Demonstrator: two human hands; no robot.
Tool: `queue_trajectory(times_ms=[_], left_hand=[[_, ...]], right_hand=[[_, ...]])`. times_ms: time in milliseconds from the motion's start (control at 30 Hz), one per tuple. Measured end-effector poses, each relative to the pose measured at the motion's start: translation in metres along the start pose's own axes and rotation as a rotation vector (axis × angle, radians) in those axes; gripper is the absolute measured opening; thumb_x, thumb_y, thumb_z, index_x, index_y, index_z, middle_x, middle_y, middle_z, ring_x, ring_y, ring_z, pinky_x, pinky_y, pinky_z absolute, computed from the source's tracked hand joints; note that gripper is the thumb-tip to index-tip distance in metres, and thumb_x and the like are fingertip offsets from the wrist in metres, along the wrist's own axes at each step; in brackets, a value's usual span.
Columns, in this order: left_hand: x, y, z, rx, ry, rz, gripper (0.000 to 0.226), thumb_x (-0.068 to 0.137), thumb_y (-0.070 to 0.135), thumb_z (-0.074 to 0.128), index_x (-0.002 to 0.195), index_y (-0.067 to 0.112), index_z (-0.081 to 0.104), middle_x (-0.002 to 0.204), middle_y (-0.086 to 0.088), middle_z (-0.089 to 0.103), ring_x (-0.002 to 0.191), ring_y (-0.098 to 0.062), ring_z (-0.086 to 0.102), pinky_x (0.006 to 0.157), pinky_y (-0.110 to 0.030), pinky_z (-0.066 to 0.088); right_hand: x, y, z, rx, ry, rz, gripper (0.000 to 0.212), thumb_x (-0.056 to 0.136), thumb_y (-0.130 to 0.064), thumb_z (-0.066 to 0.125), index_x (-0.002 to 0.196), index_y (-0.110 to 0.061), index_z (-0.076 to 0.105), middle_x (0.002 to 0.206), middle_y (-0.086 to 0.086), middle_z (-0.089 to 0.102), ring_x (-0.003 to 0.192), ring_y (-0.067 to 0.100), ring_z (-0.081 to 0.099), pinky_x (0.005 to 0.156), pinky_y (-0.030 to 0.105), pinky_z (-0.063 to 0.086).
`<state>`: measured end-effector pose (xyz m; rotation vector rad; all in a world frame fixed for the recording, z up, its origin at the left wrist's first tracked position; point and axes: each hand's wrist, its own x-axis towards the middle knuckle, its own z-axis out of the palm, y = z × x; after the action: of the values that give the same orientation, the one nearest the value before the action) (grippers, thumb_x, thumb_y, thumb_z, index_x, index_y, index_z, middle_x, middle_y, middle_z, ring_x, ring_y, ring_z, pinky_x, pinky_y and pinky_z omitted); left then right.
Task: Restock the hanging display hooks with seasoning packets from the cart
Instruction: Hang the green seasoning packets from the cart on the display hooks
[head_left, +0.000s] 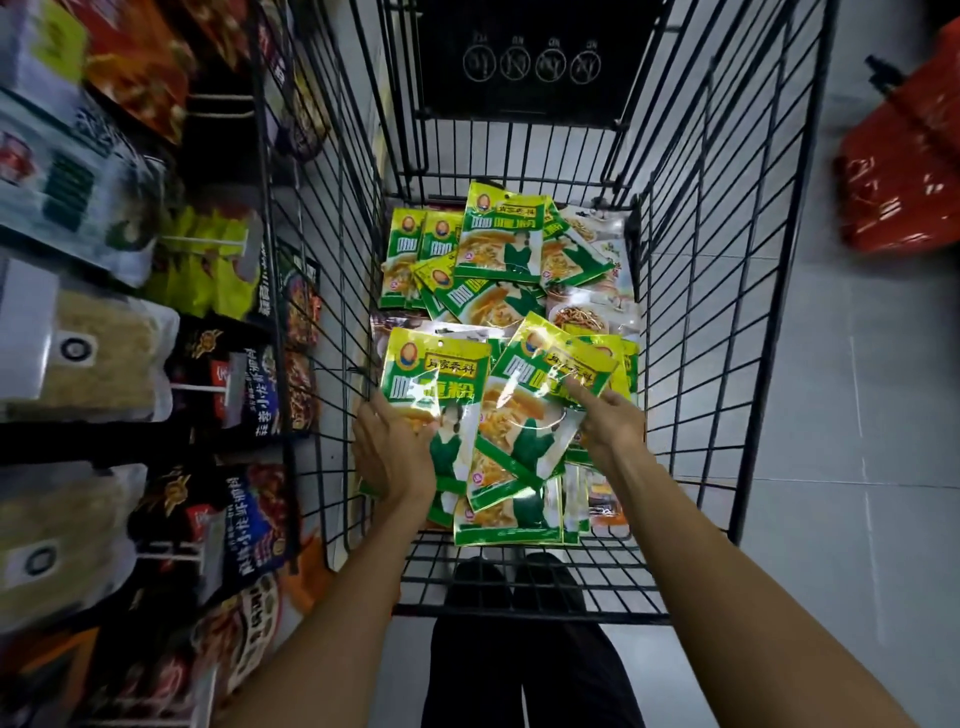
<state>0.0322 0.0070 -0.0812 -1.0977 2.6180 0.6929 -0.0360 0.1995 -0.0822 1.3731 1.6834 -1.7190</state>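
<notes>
The seasoning packets (498, 249) lie in a loose, overlapping heap on the floor of the wire cart (727, 270), all green-and-yellow foil. Two are lifted at the near end. The left hand (395, 452) holds the upright packet (441, 384) by its lower left edge, thumb across the printed face and fingers (371, 408) behind it, clamped on the foil. The right hand (610, 421) reaches to the tilted packet (540, 410); its fingers lie on the upper right part, index stretched out. I cannot tell whether the thumb is under the packet and pinching it.

These look light and flat, thin enough to bend and flop when held by one edge. The glossy film probably slides easily, packet on packet, so a stack will likely fan out unless squeezed flat. A pinch near the top seam seems the best hold, just beside the small punched hole (440, 344), which leaves the hole free and the packet hanging straight.

The display hooks (200, 240) stand out from the shelving on the left, just beside the cart — a short carry.
</notes>
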Motion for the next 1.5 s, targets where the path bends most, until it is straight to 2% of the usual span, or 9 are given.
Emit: queue_trajectory(times_ms=[200, 367, 533, 767, 867, 1100, 1267, 1400, 1500], left_hand=[[0.007, 0.015, -0.005, -0.096, -0.001, -0.096, 0.083, 0.067, 0.026, 0.084, 0.132, 0.005, 0.037, 0.131, -0.018, 0.047, 0.119, -0.034, 0.046, 0.093, -0.047, 0.044], [0.016, 0.017, -0.012, -0.279, -0.059, -0.237, 0.084, 0.060, 0.021, 0.088, 0.129, 0.001, 0.045, 0.130, -0.017, 0.052, 0.117, -0.035, 0.051, 0.086, -0.046, 0.050], [0.027, 0.007, -0.022, -0.555, -0.236, -0.364, 0.069, 0.059, 0.015, 0.090, 0.119, 0.000, 0.058, 0.116, -0.012, 0.062, 0.110, -0.033, 0.060, 0.087, -0.040, 0.053], [0.018, 0.012, -0.043, -0.675, -0.314, -0.133, 0.017, 0.081, 0.016, 0.074, 0.094, 0.016, 0.063, 0.107, -0.013, 0.068, 0.064, -0.006, 0.056, 0.048, -0.012, 0.045], [0.011, 0.022, -0.066, -0.723, -0.283, -0.128, 0.040, 0.082, 0.029, 0.072, 0.114, 0.009, 0.058, 0.120, -0.009, 0.060, 0.095, -0.017, 0.060, 0.069, -0.018, 0.046], [-0.013, 0.046, -0.175, -0.841, 0.006, 0.030, 0.017, 0.084, 0.038, 0.067, 0.078, 0.024, 0.060, 0.073, 0.009, 0.058, 0.067, -0.009, 0.055, 0.060, -0.024, 0.041], [-0.061, 0.046, -0.277, -0.931, 0.293, 0.163, 0.008, 0.089, 0.030, 0.064, 0.089, 0.037, 0.063, 0.088, 0.023, 0.063, 0.080, 0.010, 0.058, 0.077, -0.021, 0.046], [-0.122, 0.035, -0.358, -0.923, 0.547, 0.228, 0.013, 0.091, 0.034, 0.059, 0.101, 0.042, 0.056, 0.099, 0.032, 0.057, 0.088, 0.017, 0.054, 0.068, 0.003, 0.038], [-0.173, 0.022, -0.414, -0.939, 0.733, 0.226, 0.008, 0.090, 0.034, 0.060, 0.092, 0.042, 0.061, 0.092, 0.025, 0.062, 0.085, 0.007, 0.059, 0.078, -0.017, 0.048]], right_hand=[[-0.009, 0.012, 0.000, 0.009, -0.073, 0.078, 0.066, 0.070, -0.001, 0.081, 0.126, 0.007, 0.047, 0.112, 0.022, 0.061, 0.093, 0.030, 0.061, 0.081, 0.043, 0.049], [-0.012, 0.014, -0.006, 0.104, -0.267, 0.142, 0.032, 0.078, 0.009, 0.070, 0.108, 0.009, 0.057, 0.100, 0.023, 0.067, 0.083, 0.031, 0.065, 0.096, 0.054, 0.048], [-0.018, 0.017, -0.011, 0.050, -0.317, 0.042, 0.013, 0.083, 0.001, 0.068, 0.089, -0.002, 0.058, 0.072, 0.010, 0.071, 0.068, 0.022, 0.069, 0.056, 0.030, 0.056], [-0.035, 0.005, -0.003, 0.037, -0.264, -0.011, 0.037, 0.088, -0.015, 0.066, 0.117, 0.003, 0.050, 0.105, 0.024, 0.066, 0.089, 0.034, 0.067, 0.085, 0.047, 0.054], [-0.049, -0.016, -0.003, -0.001, -0.308, -0.065, 0.051, 0.086, -0.021, 0.069, 0.127, 0.002, 0.049, 0.108, 0.021, 0.068, 0.105, 0.038, 0.065, 0.077, 0.042, 0.057], [-0.114, -0.098, 0.005, -0.162, -0.548, -0.275, 0.023, 0.082, -0.025, 0.072, 0.086, -0.009, 0.057, 0.081, 0.007, 0.074, 0.069, 0.014, 0.073, 0.067, 0.033, 0.060], [-0.201, -0.162, 0.024, -0.306, -0.807, -0.494, 0.038, 0.082, -0.032, 0.072, 0.093, 0.002, 0.060, 0.102, 0.038, 0.062, 0.098, 0.052, 0.062, 0.091, 0.063, 0.048], [-0.289, -0.196, 0.038, -0.360, -1.004, -0.649, 0.033, 0.080, -0.031, 0.071, 0.065, -0.005, 0.058, 0.064, 0.014, 0.063, 0.062, 0.026, 0.063, 0.061, 0.029, 0.054], [-0.359, -0.212, 0.046, -0.353, -1.130, -0.765, 0.043, 0.084, -0.027, 0.070, 0.046, -0.013, 0.054, 0.041, -0.005, 0.049, 0.036, 0.007, 0.046, 0.039, 0.013, 0.037]])
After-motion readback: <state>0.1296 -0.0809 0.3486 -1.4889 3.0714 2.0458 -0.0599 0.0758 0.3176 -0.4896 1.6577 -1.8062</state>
